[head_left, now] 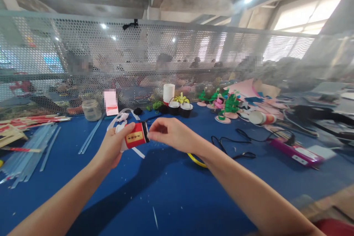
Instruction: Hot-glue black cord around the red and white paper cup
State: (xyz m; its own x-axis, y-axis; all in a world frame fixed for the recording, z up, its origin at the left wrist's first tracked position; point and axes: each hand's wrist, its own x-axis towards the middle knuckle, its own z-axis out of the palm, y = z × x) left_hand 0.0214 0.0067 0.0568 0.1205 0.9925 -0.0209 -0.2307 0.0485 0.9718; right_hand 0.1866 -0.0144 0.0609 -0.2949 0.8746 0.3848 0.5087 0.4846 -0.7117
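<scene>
A red and white paper cup (135, 135) with a gold label lies sideways in my left hand (110, 147), whose thumb and fingers are closed round its left end. Black material (145, 132) rings the cup's right end. At that end, my right hand (173, 132) has its fingertips pinched together; what is between them is too small to make out. Behind the cup a white strap (113, 121) curls on the blue table (166, 195). Two small black pots (174, 108) with white tops and thin handles stand beyond my right hand.
Clear flat sticks (35, 151) and a plastic jar (92, 110) are at left. Stacked white cups (169, 93) stand near the perforated metal screen (149, 51). Green craft plants (232, 105), a black cable (235, 138) and a purple glue-gun-like tool (294, 152) lie at right.
</scene>
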